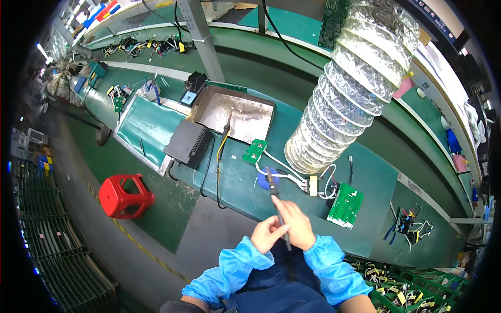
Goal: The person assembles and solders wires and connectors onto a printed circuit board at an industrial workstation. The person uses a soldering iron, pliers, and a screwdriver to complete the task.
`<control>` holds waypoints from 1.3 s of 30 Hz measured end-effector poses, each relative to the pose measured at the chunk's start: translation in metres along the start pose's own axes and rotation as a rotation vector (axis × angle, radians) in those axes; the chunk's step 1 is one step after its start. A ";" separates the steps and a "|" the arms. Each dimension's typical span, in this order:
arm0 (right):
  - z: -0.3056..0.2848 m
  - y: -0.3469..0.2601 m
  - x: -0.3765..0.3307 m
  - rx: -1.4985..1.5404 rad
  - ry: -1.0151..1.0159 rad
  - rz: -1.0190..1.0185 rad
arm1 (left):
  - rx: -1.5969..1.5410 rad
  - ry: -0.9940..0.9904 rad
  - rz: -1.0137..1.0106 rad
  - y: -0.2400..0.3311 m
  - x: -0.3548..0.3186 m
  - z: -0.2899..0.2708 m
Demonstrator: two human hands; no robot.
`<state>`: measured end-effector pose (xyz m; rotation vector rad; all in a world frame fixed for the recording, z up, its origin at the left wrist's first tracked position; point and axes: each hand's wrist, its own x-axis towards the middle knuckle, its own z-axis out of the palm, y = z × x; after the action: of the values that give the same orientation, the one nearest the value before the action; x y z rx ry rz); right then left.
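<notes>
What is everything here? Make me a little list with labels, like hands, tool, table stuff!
left hand: touches the lower end of the tool
right hand: wrapped around the tool
tool: dark pen-shaped rod, tip pointing away over the bench
bench: green, long
boards: small green board and bigger green board, joined by white wires
hose: big silvery ribbed hose hanging over the bench
tray: worn metal tray with a soldering iron lying in it
stool: red, on the floor

My sleeves (pixel 334 271) are thin, shiny blue cloth. Beyond them the bench mat (pixel 237 182) looks matt green and rubbery; on it sit a dull, stained metal tray (pixel 245 117) and a crinkled, glossy foil duct (pixel 349 88). Left of the mat, the red stool (pixel 125 195) is glossy plastic.
</notes>
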<state>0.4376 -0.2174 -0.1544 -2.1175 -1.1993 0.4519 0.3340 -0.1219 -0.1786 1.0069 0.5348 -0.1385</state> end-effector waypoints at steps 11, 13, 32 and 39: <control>-0.006 0.003 -0.064 -0.059 0.059 0.120 | 0.631 0.510 0.213 0.110 0.067 -0.133; -0.011 0.022 -0.101 -0.100 0.083 0.252 | 1.062 0.588 0.494 0.091 0.115 -0.166; -0.126 0.236 -0.300 -0.352 0.520 1.403 | 1.188 0.596 0.667 0.056 0.105 -0.102; -0.096 0.323 -0.349 -0.664 0.699 1.454 | 0.511 0.160 -0.069 -0.035 0.043 0.060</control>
<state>0.5139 -0.6691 -0.3135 -3.0070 0.8514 -0.1935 0.3807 -0.1852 -0.2015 1.5059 0.6990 -0.2665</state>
